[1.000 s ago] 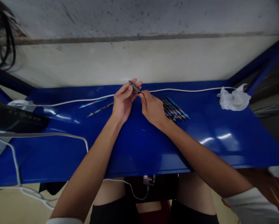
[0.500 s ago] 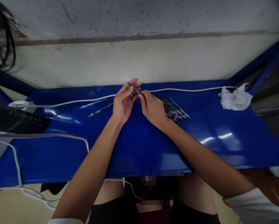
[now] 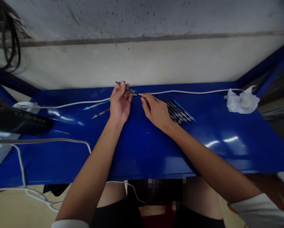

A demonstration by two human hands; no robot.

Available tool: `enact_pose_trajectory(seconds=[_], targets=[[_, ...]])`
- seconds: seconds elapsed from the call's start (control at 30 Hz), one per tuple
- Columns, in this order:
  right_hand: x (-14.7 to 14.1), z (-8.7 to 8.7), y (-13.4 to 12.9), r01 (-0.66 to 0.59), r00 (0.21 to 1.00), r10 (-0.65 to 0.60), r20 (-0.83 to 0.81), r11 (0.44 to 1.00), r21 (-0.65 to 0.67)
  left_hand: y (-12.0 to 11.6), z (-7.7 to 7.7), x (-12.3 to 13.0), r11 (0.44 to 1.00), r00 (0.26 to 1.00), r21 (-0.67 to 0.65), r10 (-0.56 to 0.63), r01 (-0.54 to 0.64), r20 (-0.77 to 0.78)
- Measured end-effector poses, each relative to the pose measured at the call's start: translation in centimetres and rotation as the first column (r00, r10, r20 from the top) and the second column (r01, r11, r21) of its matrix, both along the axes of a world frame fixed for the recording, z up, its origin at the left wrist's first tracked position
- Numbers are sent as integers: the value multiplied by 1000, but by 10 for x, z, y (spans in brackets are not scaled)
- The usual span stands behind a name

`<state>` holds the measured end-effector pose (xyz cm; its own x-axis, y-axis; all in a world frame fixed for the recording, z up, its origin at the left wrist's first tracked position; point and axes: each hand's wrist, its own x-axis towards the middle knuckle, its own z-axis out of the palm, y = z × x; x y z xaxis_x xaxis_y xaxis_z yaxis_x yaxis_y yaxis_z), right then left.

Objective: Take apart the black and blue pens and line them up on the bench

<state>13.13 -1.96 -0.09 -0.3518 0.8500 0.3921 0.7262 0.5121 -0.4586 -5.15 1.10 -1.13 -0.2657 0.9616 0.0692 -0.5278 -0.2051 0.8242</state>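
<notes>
My left hand [image 3: 120,106], palm up, grips a dark pen [image 3: 130,90] between thumb and fingers, its tip pointing up and left. The pen's other end, a thin dark part, runs to my right hand [image 3: 156,110], whose thumb and forefinger pinch it. Whether that part is separate from the barrel cannot be made out. Left of my left hand lie a blue pen [image 3: 96,104] and a dark clear-barrelled pen [image 3: 101,113]. Just right of my right hand, several dark pens [image 3: 180,113] lie side by side, with a blue pen [image 3: 183,109] at their far edge.
A crumpled white plastic bag [image 3: 242,100] sits at the right of the blue table [image 3: 142,152]. A white cable [image 3: 187,91] runs along the back. At left are a black cylindrical object [image 3: 25,121], white power strips and more cables. A wall stands behind.
My left hand has moved left, away from my right hand. The gap between them is wider, and a thin dark length now shows between the pen's barrel and my right fingertips.
</notes>
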Motion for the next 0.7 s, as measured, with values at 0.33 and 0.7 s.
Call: enact_pose_trajectory(seconds=[0.33,0.7], targets=[[2,-6,2,-19,997,22,-75,999,36,7,-5,-30,995,996,45,83,-85,44],[2,-3,2,-17,997,20,-69,999,47,2,2,-14,999,1000,49,5,-5,-3]])
